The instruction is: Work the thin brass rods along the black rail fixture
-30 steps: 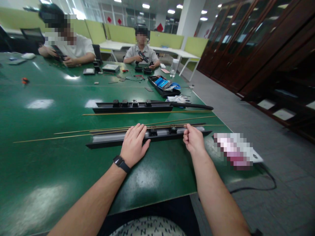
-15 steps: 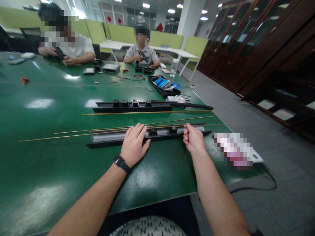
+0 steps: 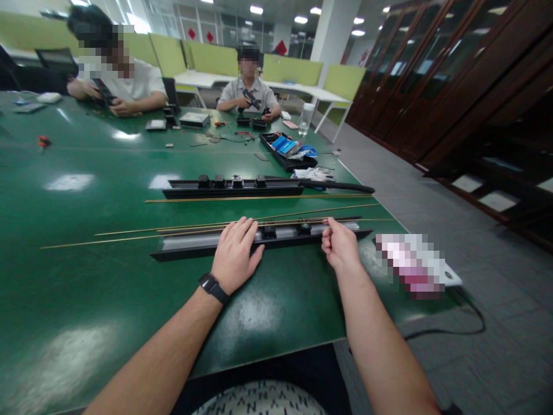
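Note:
A long black rail with a silver inner channel [image 3: 190,241] lies across the green table before me. Small black blocks [image 3: 304,227] sit in the channel between my hands. My left hand [image 3: 237,249] lies over the rail and the thin brass rods, fingers stretched out together and thumb apart. With thumb and index finger, my right hand [image 3: 339,242] pinches a thin brass rod [image 3: 108,240] near the rail's right part; its other fingers are curled. A second brass rod [image 3: 345,208] runs at a slant just behind the rail.
Farther back lie another brass rod [image 3: 194,200], a second black rail [image 3: 233,190] with several blocks, white gloves [image 3: 311,174] and a black tray [image 3: 298,165]. A pixelated pink-and-white item [image 3: 410,265] is at the right edge. Two people [image 3: 249,86] sit across the table.
The brass rod's far left end has shifted a little to the right. My two hands and the rail have stayed in place.

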Demonstrator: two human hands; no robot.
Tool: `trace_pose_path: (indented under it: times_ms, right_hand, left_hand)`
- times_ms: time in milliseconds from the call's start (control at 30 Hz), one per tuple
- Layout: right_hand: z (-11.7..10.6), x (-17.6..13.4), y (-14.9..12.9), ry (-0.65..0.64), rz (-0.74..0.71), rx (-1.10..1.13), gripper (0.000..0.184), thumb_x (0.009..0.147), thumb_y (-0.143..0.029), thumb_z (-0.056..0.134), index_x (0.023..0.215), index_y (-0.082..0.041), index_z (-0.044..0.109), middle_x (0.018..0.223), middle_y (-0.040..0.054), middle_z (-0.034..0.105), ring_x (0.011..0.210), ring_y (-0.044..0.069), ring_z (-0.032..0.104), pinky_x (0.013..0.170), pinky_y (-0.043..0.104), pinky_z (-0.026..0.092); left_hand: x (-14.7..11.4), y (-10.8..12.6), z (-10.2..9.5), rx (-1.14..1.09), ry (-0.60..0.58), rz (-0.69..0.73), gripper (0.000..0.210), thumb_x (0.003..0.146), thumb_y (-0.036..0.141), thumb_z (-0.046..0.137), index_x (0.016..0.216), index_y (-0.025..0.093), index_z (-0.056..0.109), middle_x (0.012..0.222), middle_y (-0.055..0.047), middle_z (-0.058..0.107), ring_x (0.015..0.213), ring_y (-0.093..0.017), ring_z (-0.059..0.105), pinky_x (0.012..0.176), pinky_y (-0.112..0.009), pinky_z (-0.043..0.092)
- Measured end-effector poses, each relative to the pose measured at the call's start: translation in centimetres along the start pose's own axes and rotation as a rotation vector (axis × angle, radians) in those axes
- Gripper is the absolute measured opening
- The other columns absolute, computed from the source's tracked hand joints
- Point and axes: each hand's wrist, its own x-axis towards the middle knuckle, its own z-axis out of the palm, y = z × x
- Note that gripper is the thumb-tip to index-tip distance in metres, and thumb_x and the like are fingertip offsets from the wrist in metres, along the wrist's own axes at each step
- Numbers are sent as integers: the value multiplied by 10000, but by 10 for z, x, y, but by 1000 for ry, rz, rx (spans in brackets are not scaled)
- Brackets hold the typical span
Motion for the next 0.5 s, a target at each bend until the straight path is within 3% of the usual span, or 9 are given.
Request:
trace_pose_path:
  times_ms: [267,500]
  right_hand:
    - [-2,1,3,-54,-1,-28,245,831,-368,751,794,-184,593,504,-58,545,283,56,376,238,151,209]
    - [0,1,2,-15,-4,-9,215,872,-364,708,829,-172,623,499,-57,548,278,54,370,231,153,210]
  left_hand:
    - [0,-1,1,-22,-2,-5,533,944,322,534,1455,178,482,1455,-141,566,1413,-310,464,1196,-533,333]
    - [-1,-1,2,-17,-8,-12,534,944,328,540,1450,166,487,1454,-149,567,1410,-310,466,1195,-532,338]
